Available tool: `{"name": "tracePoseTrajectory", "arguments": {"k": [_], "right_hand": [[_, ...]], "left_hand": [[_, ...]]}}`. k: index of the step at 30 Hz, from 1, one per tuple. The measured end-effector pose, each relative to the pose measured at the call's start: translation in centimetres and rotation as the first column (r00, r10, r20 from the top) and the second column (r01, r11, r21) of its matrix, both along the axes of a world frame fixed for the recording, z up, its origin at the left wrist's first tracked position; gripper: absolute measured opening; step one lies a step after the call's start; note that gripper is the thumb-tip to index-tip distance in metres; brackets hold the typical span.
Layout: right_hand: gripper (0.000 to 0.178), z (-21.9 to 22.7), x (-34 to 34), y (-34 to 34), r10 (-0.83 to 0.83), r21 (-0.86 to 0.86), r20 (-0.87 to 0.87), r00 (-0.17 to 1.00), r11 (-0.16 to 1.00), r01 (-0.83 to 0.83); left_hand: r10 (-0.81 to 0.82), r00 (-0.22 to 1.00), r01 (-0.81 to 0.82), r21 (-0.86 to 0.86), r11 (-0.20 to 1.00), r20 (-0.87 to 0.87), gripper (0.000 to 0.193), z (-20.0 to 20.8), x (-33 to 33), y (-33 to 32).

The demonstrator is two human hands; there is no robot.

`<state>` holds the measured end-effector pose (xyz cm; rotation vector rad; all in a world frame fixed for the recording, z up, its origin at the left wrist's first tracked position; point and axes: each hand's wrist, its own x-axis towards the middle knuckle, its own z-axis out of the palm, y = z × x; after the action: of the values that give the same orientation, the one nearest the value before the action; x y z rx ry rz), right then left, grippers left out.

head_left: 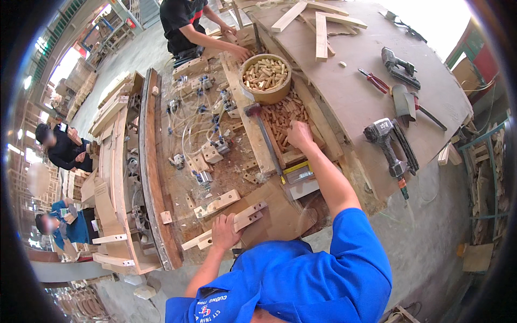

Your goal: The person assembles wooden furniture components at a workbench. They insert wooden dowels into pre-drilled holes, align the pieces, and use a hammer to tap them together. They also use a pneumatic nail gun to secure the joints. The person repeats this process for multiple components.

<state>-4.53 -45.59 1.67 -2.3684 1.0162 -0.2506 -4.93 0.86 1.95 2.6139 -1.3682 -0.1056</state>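
Observation:
My left hand [225, 231] is closed around a pair of pale wooden slats [249, 216] with drilled holes, lying side by side over a sheet of brown cardboard [280, 211]. My right hand [299, 134] reaches into a wooden trough of loose wooden dowels [281, 119]. Its fingers are curled down at the dowels, and what they pinch, if anything, is hidden. A round tub [265, 96] full of dowels sits on the trough's far end. Left of the trough, a hammer [264, 132] lies lengthwise. Another drilled wooden piece [217, 203] rests just beyond my left hand.
Clamps with air hoses [207, 134] spread over the bench's middle. On the right-hand table are a nail gun [389, 145], another air tool [399, 67], red-handled pliers [374, 80] and wooden strips [321, 35]. A co-worker [186, 24] works at the far end; two more people are at left.

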Motion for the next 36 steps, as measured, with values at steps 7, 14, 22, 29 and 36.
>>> {"name": "tracePoseTrajectory", "arguments": {"k": [7,14,22,29,36], "right_hand": [[0.031,-2.6,4.0,-1.0,-0.081,-0.115,-0.128,0.988,0.991,0.066],[0.014,0.7,-3.1,9.1,0.179,0.202,0.382,0.907,0.941,-0.271],[0.014,-2.3,-11.8,23.1,0.27,0.393,0.412,0.87,0.809,-0.438],[0.009,-2.6,-10.1,23.1,0.262,0.38,0.412,0.873,0.821,-0.426],[0.019,-3.2,-9.6,23.5,0.422,0.273,0.358,0.833,0.805,-0.526]], "left_hand": [[0.019,1.0,-0.019,-0.019,1.0,-0.012,0.07,-0.8,0.3,1.1],[0.09,0.991,-0.081,0.093,0.992,-0.102,0.075,-1.5,0.0,2.7],[0.036,0.996,-0.033,0.042,0.999,-0.082,0.073,-1.8,0.9,1.4],[0.04,0.996,-0.038,0.029,0.999,-0.08,0.071,-1.8,0.8,1.7],[0.045,0.995,-0.043,0.021,0.999,-0.088,0.071,-1.6,0.7,1.9]]}}
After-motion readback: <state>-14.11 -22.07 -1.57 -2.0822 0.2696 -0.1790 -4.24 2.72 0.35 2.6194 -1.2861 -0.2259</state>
